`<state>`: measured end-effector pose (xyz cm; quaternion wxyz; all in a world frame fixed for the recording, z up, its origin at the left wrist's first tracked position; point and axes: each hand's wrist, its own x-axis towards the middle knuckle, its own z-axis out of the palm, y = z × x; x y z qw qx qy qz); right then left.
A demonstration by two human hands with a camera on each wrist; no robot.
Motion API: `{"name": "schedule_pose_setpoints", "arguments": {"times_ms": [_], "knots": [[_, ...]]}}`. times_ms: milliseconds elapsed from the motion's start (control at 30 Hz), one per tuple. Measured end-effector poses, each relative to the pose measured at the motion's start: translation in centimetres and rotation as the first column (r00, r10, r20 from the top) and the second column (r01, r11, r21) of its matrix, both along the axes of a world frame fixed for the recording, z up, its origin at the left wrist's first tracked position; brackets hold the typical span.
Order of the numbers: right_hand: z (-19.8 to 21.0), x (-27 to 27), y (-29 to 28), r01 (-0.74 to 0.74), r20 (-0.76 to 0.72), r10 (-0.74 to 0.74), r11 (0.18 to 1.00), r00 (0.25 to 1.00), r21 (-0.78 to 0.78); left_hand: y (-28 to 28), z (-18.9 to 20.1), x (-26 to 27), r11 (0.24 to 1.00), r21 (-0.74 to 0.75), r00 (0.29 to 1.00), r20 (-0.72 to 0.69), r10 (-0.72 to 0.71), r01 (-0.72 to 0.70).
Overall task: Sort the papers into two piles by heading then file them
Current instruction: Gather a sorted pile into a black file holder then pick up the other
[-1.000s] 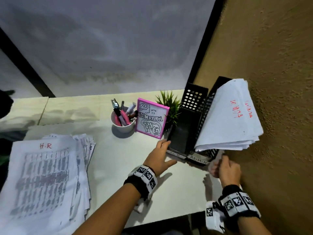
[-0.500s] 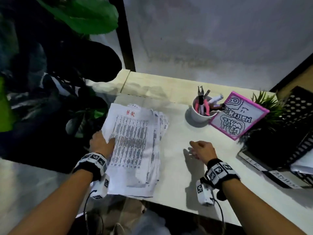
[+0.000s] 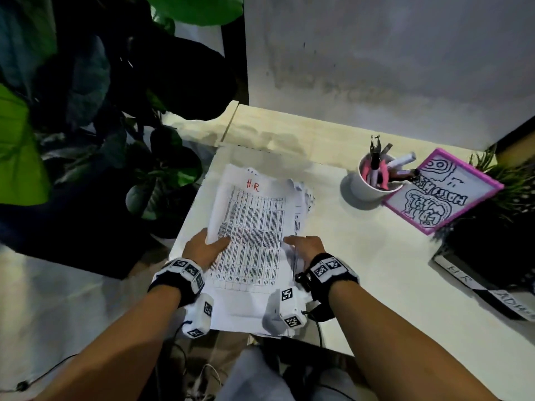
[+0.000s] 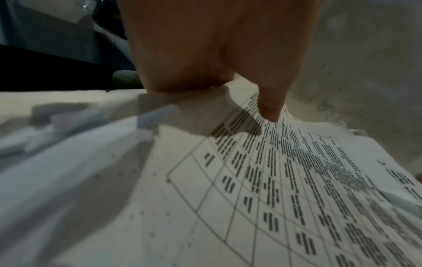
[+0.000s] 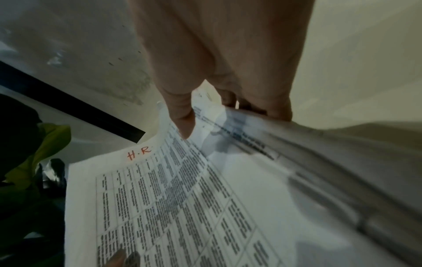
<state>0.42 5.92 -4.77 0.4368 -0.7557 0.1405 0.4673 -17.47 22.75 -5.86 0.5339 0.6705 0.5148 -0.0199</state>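
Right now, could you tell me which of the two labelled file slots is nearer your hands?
The HR slot: its label sits nearer the hands than the ADMIN label, which lies further right at the picture's edge.

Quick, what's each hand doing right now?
Left hand: grips the left edge of the H.R paper pile.
Right hand: grips its right edge.

Cup (image 3: 373, 180) blocks far rt; mid-desk (image 3: 362, 256) open.

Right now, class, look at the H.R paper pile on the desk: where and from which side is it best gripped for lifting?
Grip the H.R paper pile at its two long side edges, midway along, coming from left and right at once. It is a loose, fanned stack that would probably splay if lifted by one corner. The left hand and right hand already pinch those edges, thumbs on top.
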Motion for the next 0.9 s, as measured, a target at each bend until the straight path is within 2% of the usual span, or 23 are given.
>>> {"name": "schedule_pose_setpoints", "arguments": {"times_ms": [100, 200, 267, 367, 467, 567, 667, 767, 833, 900], "knots": [[-0.3, 0.0, -0.7, -0.094, 0.049, 0.098, 0.992, 0.994, -0.086, -0.9, 1.8, 1.0, 0.999, -0.008, 0.997, 0.069, -0.039, 0.04], [-0.6, 0.2, -1.4, -0.067, 0.071, 0.072, 0.995, 0.995, -0.075, -1.5, 2.6, 1.7, 0.992, -0.065, 0.983, 0.158, -0.095, 0.107], [0.3, 0.6, -1.7, -0.025, 0.067, 0.026, 1.0, 0.997, -0.009, -1.8, 3.3, 2.0, 0.991, -0.104, 0.973, 0.224, -0.056, 0.081], [2.2, 1.9, -2.7, 0.15, 0.051, -0.16, 0.976, 0.986, 0.161, -2.7, 5.7, 2.7, 0.997, -0.079, 0.943, 0.331, 0.023, 0.003], [5.5, 3.2, -3.7, 0.206, 0.192, -0.282, 0.918, 0.94, 0.338, -3.8, 8.9, 4.3, 0.998, -0.055, 0.868, 0.494, 0.046, -0.022], [10.0, 3.6, -4.9, 0.133, 0.316, -0.319, 0.86, 0.894, 0.493, -5.5, 12.5, 6.2, 0.998, 0.009, 0.787, 0.615, 0.049, -0.07], [12.2, 3.7, -6.6, 0.003, 0.457, -0.279, 0.856, 0.844, 0.517, -7.5, 14.7, 7.2, 0.995, -0.006, 0.726, 0.684, 0.076, -0.099], [13.2, 2.7, -8.5, -0.07, 0.497, -0.238, 0.849, 0.834, 0.524, -9.0, 14.1, 7.1, 0.99, -0.135, 0.654, 0.745, 0.131, -0.045], [12.8, 1.7, -9.0, -0.06, 0.473, -0.258, 0.828, 0.842, 0.557, -9.7, 13.5, 7.1, 0.98, -0.183, 0.672, 0.718, 0.183, -0.071], [11.8, 0.9, -8.8, 0.005, 0.438, -0.31, 0.821, 0.844, 0.571, -10.4, 13.1, 7.5, 0.984, -0.107, 0.708, 0.683, 0.179, -0.146]]}}
